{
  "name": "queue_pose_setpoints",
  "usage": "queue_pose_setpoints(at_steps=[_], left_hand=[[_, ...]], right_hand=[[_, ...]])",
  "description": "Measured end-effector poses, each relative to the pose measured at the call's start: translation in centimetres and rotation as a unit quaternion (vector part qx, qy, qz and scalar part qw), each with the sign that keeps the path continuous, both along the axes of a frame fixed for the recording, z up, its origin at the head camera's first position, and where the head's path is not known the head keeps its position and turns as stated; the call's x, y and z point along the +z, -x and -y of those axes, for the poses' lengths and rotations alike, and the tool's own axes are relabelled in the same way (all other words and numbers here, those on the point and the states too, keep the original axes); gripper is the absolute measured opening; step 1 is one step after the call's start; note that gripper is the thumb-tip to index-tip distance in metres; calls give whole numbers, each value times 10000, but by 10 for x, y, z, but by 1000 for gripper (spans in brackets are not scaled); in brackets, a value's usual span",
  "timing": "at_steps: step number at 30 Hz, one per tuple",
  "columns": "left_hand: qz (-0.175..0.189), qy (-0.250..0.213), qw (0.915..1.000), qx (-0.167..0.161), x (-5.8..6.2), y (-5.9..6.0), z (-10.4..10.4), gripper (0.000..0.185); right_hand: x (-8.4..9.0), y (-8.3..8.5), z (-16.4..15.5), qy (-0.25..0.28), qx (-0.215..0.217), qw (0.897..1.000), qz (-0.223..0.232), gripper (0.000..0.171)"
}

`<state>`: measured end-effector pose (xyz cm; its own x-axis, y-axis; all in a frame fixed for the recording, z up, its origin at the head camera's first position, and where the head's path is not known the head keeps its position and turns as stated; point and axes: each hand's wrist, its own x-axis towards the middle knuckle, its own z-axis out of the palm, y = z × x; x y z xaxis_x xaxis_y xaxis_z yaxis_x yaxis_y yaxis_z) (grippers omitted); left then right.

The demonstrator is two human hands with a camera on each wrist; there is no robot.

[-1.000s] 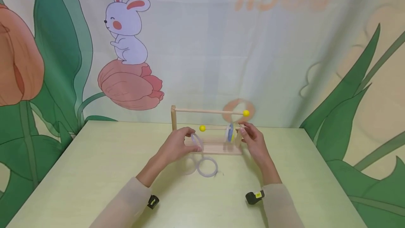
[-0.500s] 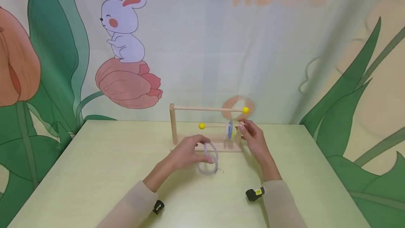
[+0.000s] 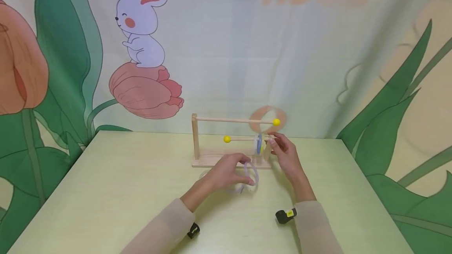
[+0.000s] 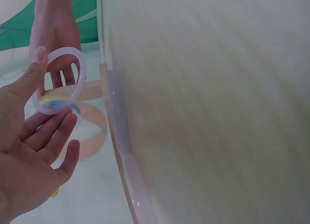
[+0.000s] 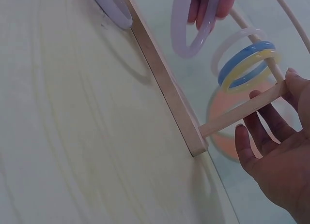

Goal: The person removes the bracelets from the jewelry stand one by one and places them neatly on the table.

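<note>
My left hand (image 3: 226, 172) pinches a pale purple ring (image 4: 83, 74) between thumb and fingertips, in front of a wooden ring stand (image 3: 203, 163). The held ring is raised above the table and tilted. With thumb and fingers, my right hand (image 3: 288, 160) holds the top of the stand's short post (image 5: 242, 109). From that post a lower rod (image 3: 241, 139) runs left to a yellow ball end (image 3: 227, 139). A yellow ring (image 5: 231, 80), a blue ring (image 5: 235, 56) and a whitish ring (image 5: 216, 52) hang on this rod near the post.
Two more rings, a purple ring (image 4: 118, 115) and a pinkish ring (image 4: 138, 190), lie on the table by the stand's front edge. A tall post (image 3: 195, 138) at left carries the upper rod (image 3: 234, 120) with a yellow ball (image 3: 276, 122). A printed curtain (image 3: 219, 50) hangs behind.
My left hand has moved right and slightly toward me with the purple ring, passing over the rings on the table. The right hand keeps its hold on the short post.
</note>
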<state>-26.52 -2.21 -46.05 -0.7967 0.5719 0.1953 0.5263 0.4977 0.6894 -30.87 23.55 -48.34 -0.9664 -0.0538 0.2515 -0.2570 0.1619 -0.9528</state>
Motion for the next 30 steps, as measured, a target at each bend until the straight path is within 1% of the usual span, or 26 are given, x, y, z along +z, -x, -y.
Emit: queue_pose_setpoints(at_steps=[5,11,17,21,24,30], left_hand=[[129,122,9998,46,-3,-2,-14,69],[314,272,9991,-13,-5,-4,-22,67],[244,556,9982,16,-6,-3,-25,67],[161,789,9967,48,-7,-4,-25,67],[144,876,9960,57,-7,-4,-24,67],[160,1038,9945,-52,-5,-4,-22,70]], right_hand=[[1,-2,-3,-35,-62,10000,10,42],[0,-1,-2,-14,8,10000,5,42],[-1,1,-1,-16,60,10000,-24,47],[-2,2,-2,7,104,9999,-56,48],[-2,1,-2,32,124,9999,-51,48],[-1,1,-2,98,106,9999,-26,48]])
